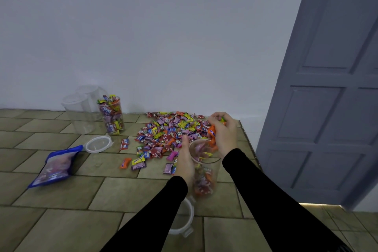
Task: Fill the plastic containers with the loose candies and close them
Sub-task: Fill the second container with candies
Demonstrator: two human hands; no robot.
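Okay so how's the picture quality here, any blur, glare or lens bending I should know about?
Head view: soft, even light, no harsh glare; the wide lens tilts the door and bends the floor tile lines. The right hand and its candies are slightly motion-smeared over the held container; the empty containers by the wall nearly vanish against it. A bright strip glows under the door.

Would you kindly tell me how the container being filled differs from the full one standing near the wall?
The held container is partly filled, while the far container is heaped to its rim. The held one is steadied by the left hand, with the right hand bringing candies over its mouth; the far one stands alone, untouched. Both are clear, open, lidless tubs of mixed wrapped candies.
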